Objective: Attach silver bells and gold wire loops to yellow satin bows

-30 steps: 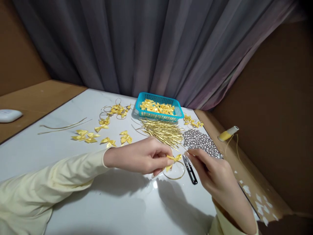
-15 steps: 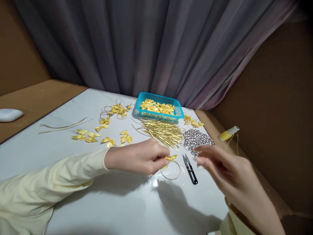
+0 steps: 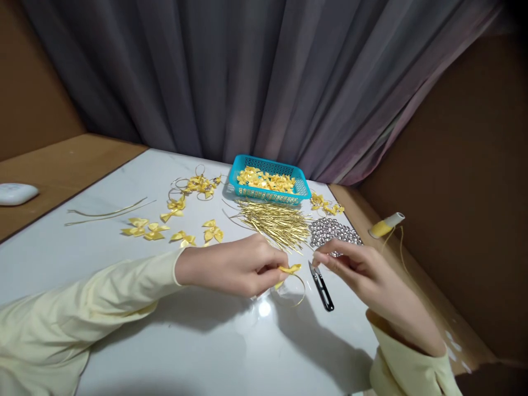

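Observation:
My left hand (image 3: 247, 268) is closed in a pinch on a yellow ribbon bow (image 3: 292, 269). A thin loop of gold cord (image 3: 304, 289) hangs below that bow; part of the bow is hidden by the fingers. To the right, my right hand (image 3: 355, 265) has thumb and forefinger pressed together. What lies between those fingertips, if anything, is too small to make out. Just under them are black thread snips (image 3: 322, 289) lying on the table, blades pointing away. Beyond the right hand spreads a pile of silver beads (image 3: 334, 230).
Behind my hands lie a bundle of gold cords (image 3: 276, 220) and a blue basket (image 3: 305, 190) of yellow bows. More bows (image 3: 144, 229) and looped pieces (image 3: 200, 186) are at left. A yellow thread spool (image 3: 385, 225) rests at right, its thread trailing behind my right hand.
My right hand has moved left, closer to the bow, and its fingertips have come together above the snips. My left hand stays almost in place with the bow.

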`<action>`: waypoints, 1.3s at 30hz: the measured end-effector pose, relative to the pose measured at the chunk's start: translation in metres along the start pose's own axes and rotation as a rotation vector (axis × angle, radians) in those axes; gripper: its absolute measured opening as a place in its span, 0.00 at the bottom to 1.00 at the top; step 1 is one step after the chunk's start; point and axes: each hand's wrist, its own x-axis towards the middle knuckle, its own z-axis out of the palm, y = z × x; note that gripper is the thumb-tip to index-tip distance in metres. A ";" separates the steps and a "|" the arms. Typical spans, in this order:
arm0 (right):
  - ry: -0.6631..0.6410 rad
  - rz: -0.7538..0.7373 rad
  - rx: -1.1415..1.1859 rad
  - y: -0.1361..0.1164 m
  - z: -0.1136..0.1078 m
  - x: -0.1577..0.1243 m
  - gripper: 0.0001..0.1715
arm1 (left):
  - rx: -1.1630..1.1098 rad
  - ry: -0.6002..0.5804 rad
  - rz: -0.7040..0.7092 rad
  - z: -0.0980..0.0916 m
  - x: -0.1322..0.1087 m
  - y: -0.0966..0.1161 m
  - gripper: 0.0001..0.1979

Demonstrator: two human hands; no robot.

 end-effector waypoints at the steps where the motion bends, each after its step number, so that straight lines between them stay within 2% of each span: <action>1: 0.019 0.021 0.063 -0.002 -0.001 -0.001 0.16 | 0.000 -0.004 -0.008 0.000 0.000 0.000 0.12; 4: -0.014 0.077 0.332 -0.003 -0.001 -0.003 0.15 | 0.005 -0.014 -0.019 0.001 0.000 -0.002 0.11; 7: -0.117 0.107 0.615 0.001 0.002 -0.002 0.10 | 0.012 -0.008 -0.011 0.002 0.000 -0.004 0.11; 9: -0.152 0.111 0.715 0.005 0.003 0.000 0.07 | 0.022 -0.005 -0.010 0.003 0.000 -0.005 0.11; 10: -0.148 0.112 0.731 0.007 0.004 0.001 0.09 | 0.026 -0.007 -0.008 0.003 -0.001 -0.006 0.11; 13: -0.065 0.106 0.629 0.006 0.006 0.001 0.13 | 0.035 -0.012 -0.003 0.004 -0.001 -0.006 0.11; 17: -0.072 0.021 0.149 -0.002 0.014 -0.004 0.17 | 0.041 -0.029 0.000 0.003 -0.001 -0.005 0.12; 19: -0.100 -0.045 -0.089 -0.006 0.019 -0.007 0.15 | 0.042 -0.041 0.012 0.002 -0.002 -0.004 0.12; 22: -0.135 -0.106 -0.256 -0.007 0.025 -0.010 0.05 | 0.032 -0.066 0.021 0.002 -0.002 -0.003 0.12; 27: -0.161 -0.139 -0.266 -0.003 0.028 -0.009 0.03 | 0.029 -0.109 0.005 0.003 -0.003 -0.005 0.11; 32: -0.190 -0.134 -0.241 -0.001 0.026 -0.003 0.04 | 0.027 -0.126 0.003 0.003 -0.003 -0.005 0.11; 39: -0.359 -0.103 -0.143 0.001 0.021 0.006 0.08 | 0.030 -0.153 0.014 0.002 -0.003 -0.004 0.10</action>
